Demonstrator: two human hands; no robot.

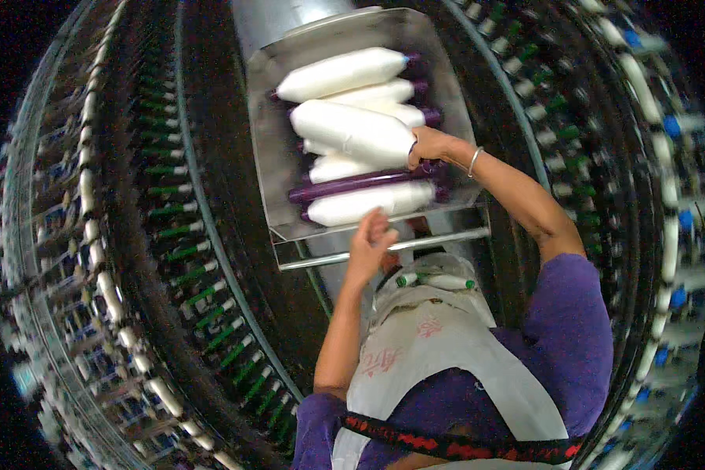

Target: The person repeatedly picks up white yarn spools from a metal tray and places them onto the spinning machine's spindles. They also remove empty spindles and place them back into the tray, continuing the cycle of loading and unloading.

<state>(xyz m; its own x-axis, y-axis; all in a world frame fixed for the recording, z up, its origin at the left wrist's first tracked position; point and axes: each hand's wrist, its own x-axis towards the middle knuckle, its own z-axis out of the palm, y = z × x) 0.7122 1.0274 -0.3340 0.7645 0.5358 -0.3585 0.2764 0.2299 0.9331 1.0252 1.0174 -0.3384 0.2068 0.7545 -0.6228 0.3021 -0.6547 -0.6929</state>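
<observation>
In a metal cart tray [262, 157] lie several thick white roving bobbins with purple tube ends, and one bare purple tube [345, 186] among them. My right hand [428, 147] is closed round the right end of a white roving bobbin [352, 131], which slants across the others on top of the pile. Nearest to me in the tray is another white bobbin [368, 204]. My left hand [372, 239], slightly blurred, hovers at the tray's near edge by that bobbin. Its fingers are curled in, and whatever they may hold is hidden.
A metal bar handle [321, 259] crosses the cart's near side. Rows of green-and-white spindles [184, 251] run close along both sides, with white rollers [95, 251] behind them. Small green-ended tubes [446, 280] sit in the pocket of my pale apron [415, 329].
</observation>
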